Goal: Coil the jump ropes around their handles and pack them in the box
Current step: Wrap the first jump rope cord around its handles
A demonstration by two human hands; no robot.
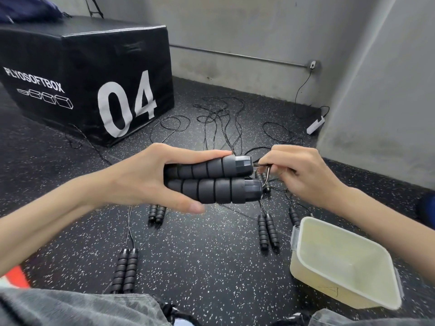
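Far left: black foam plyo box [89, 74] on the floor, white print reads "PLYOSOFTBOX", a row of small box outlines under it, big "04" on the side facing the camera. Dark blue fabric on its far-left top corner, partly cut off.

Near left: pair of black ribbed handles [126, 270] lying side by side on the speckled black rubber floor [211, 267], thin cords running away from them. A second pair [156, 214] lies further off, partly under the left hand.

Centre: left hand [141, 177] grips two black foam-ribbed handles [211, 178], held together side by side, stacked, hard end caps pointing right; thumb below, fingers curled over the top. Right hand [303, 175] just beside the caps, fingertips pinching the thin black cord [264, 169] where it leaves the handles; the cord loops at the caps. Both hands are raised above the floor.

Beyond the hands: tangle of loose black ropes [221, 118] spread on the floor toward the grey wall.

Right of centre: another handle pair [268, 231] on the floor, plus a single handle [294, 216] near the box corner.

Near right: pale translucent plastic box [303, 269], open-topped, nothing visible inside, small triangle mark on its near wall; writing not readable.

Far right: white power strip [315, 124] at the wall base, cable up to a socket.
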